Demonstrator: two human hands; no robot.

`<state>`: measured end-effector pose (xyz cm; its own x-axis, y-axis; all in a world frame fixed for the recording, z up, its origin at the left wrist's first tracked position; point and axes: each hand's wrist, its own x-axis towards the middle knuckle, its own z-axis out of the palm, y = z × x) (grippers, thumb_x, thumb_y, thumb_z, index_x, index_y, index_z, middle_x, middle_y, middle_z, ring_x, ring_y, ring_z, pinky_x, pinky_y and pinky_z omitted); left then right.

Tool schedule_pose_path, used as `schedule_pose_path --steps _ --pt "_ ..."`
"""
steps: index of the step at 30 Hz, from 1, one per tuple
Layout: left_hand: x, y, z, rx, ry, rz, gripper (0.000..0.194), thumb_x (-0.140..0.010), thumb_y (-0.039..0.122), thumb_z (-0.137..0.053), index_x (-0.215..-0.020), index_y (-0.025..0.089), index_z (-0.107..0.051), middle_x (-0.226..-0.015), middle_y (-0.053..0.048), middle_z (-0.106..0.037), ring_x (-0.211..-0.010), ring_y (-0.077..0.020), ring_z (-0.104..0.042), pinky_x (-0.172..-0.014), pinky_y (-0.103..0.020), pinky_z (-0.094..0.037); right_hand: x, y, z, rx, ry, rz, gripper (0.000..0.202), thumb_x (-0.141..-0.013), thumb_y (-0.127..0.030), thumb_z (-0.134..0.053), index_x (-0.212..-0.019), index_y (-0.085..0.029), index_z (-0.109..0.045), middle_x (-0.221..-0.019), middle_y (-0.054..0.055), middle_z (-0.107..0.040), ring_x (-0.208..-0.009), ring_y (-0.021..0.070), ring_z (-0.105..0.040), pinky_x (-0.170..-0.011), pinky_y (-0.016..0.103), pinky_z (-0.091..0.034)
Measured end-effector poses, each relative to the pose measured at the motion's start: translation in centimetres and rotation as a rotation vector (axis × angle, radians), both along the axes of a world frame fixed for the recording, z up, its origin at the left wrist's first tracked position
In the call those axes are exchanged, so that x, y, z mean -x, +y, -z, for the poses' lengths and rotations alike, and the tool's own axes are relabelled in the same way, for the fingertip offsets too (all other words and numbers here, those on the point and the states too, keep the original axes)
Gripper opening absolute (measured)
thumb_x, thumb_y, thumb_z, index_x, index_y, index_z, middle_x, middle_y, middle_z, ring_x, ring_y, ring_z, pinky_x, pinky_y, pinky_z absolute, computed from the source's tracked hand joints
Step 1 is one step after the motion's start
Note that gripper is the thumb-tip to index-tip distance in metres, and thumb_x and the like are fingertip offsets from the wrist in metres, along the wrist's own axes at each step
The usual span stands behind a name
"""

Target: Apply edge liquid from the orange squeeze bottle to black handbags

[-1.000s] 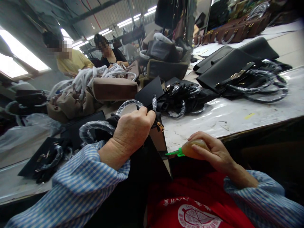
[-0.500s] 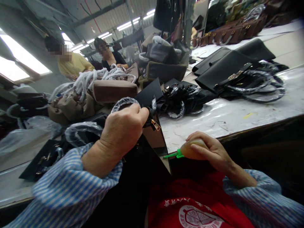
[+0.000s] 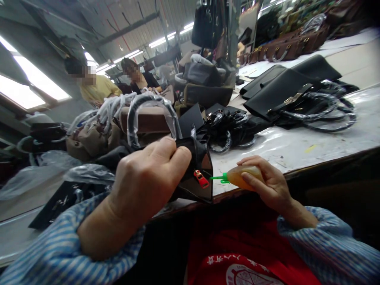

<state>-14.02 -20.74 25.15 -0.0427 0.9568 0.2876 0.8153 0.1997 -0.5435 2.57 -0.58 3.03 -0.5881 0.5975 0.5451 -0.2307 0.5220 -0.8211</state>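
Observation:
My left hand (image 3: 151, 178) is closed on the top edge of a black handbag (image 3: 190, 186); its fingertips are hidden behind the knuckles. A plastic-wrapped handle (image 3: 133, 118) of a bag arches up behind that hand. From the bag's side hangs a zipper pull (image 3: 201, 179), which looks red and gold. In my right hand (image 3: 271, 182) is a squeeze bottle (image 3: 242, 177) of amber liquid, gripped between thumb and fingers. Its green nozzle (image 3: 218, 177) points left, with the tip at the bag's side edge; whether it touches I cannot tell.
Black handbags with wrapped handles (image 3: 282, 95) lie on the white tabletop (image 3: 311, 146) at right. More black straps and bags (image 3: 222, 122) are heaped behind my hands. Brown bags (image 3: 92, 138) stand at left. Two people (image 3: 101, 89) are at the far side.
The handbag has swung up, its side now facing the bottle. My left hand has come nearer and lower. My right hand has raised the bottle slightly, bringing the nozzle to the bag's edge.

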Motion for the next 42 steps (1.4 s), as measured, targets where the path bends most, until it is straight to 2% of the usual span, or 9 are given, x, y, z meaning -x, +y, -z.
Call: schedule_pose_path --steps 3,7,11,15,25,29,34,39,42 --pt "0.1 0.3 1.6 0.069 -0.137 -0.053 0.015 -0.097 0.017 -0.060 -0.108 0.019 -0.070 -0.090 -0.005 -0.069 -0.077 -0.0219 -0.071 -0.061 -0.029 -0.051 -0.2 0.2 1.2 -0.022 -0.053 -0.001 0.015 -0.101 -0.040 -0.069 -0.110 -0.027 -0.069 -0.111 0.006 -0.071 -0.100 0.0264 -0.070 -0.086 0.039 -0.057" --pt "0.4 1.5 1.4 0.198 -0.291 -0.235 0.046 -0.091 0.025 -0.075 -0.136 0.021 -0.065 -0.110 -0.006 -0.073 -0.089 -0.0264 -0.076 -0.072 -0.034 -0.059 -0.7 0.3 2.1 0.037 -0.077 0.033 0.018 -0.101 -0.044 -0.067 -0.108 -0.027 -0.069 -0.110 0.006 -0.072 -0.100 0.0271 -0.070 -0.087 0.040 -0.057" --pt "1.1 3.0 0.5 0.340 -0.319 -0.299 0.036 -0.094 0.034 -0.074 -0.129 0.028 -0.071 -0.112 -0.003 -0.073 -0.091 -0.0285 -0.077 -0.072 -0.035 -0.059 -0.8 0.5 2.4 0.058 -0.080 0.119 0.024 -0.100 -0.050 -0.067 -0.106 -0.027 -0.069 -0.109 0.007 -0.072 -0.098 0.0286 -0.070 -0.084 0.042 -0.056" --pt "1.4 4.3 0.5 0.414 -0.295 -0.308 0.034 -0.094 0.028 -0.069 -0.128 0.027 -0.072 -0.117 -0.004 -0.072 -0.091 -0.0273 -0.076 -0.071 -0.034 -0.057 -0.6 0.7 3.2 0.035 -0.098 0.153 0.027 -0.099 -0.052 -0.067 -0.106 -0.026 -0.068 -0.108 0.008 -0.072 -0.097 0.0292 -0.070 -0.084 0.044 -0.056" --pt "1.0 4.8 0.5 0.422 -0.303 -0.294 0.033 -0.097 0.019 -0.057 -0.124 0.024 -0.074 -0.118 -0.006 -0.071 -0.092 -0.0258 -0.076 -0.067 -0.033 -0.054 -0.9 0.1 3.1 0.059 -0.131 0.000 0.024 -0.100 -0.050 -0.067 -0.103 -0.026 -0.071 -0.104 0.007 -0.073 -0.093 0.0280 -0.071 -0.082 0.042 -0.059" --pt "0.9 4.8 0.6 0.416 -0.300 -0.295 0.035 -0.096 0.019 -0.058 -0.126 0.024 -0.073 -0.118 -0.006 -0.072 -0.091 -0.0262 -0.076 -0.067 -0.033 -0.054 -0.6 0.2 3.2 0.047 -0.094 0.085 0.026 -0.099 -0.051 -0.068 -0.104 -0.026 -0.070 -0.106 0.008 -0.072 -0.096 0.0291 -0.070 -0.084 0.044 -0.058" --pt "0.9 4.6 0.8 0.407 -0.303 -0.284 0.033 -0.096 0.020 -0.058 -0.125 0.024 -0.074 -0.118 -0.006 -0.072 -0.089 -0.0274 -0.076 -0.066 -0.035 -0.054 -0.8 0.5 3.6 0.037 -0.142 -0.019 0.019 -0.101 -0.044 -0.067 -0.106 -0.026 -0.069 -0.106 0.006 -0.072 -0.096 0.0276 -0.070 -0.083 0.041 -0.058" --pt "0.9 4.6 0.7 0.401 -0.295 -0.277 0.030 -0.096 0.020 -0.059 -0.121 0.024 -0.075 -0.109 -0.005 -0.071 -0.083 -0.0259 -0.075 -0.061 -0.033 -0.049 -0.9 0.8 3.5 -0.012 -0.093 0.062 0.017 -0.100 -0.040 -0.069 -0.108 -0.025 -0.069 -0.110 0.007 -0.071 -0.101 0.0283 -0.070 -0.086 0.041 -0.057" --pt "0.8 4.6 0.7 0.400 -0.302 -0.271 0.030 -0.094 0.019 -0.061 -0.119 0.025 -0.075 -0.105 -0.004 -0.070 -0.081 -0.0249 -0.075 -0.060 -0.033 -0.047 -0.9 0.9 3.1 -0.020 -0.128 -0.025 0.015 -0.101 -0.039 -0.068 -0.109 -0.026 -0.069 -0.110 0.007 -0.071 -0.098 0.0270 -0.070 -0.084 0.040 -0.058"
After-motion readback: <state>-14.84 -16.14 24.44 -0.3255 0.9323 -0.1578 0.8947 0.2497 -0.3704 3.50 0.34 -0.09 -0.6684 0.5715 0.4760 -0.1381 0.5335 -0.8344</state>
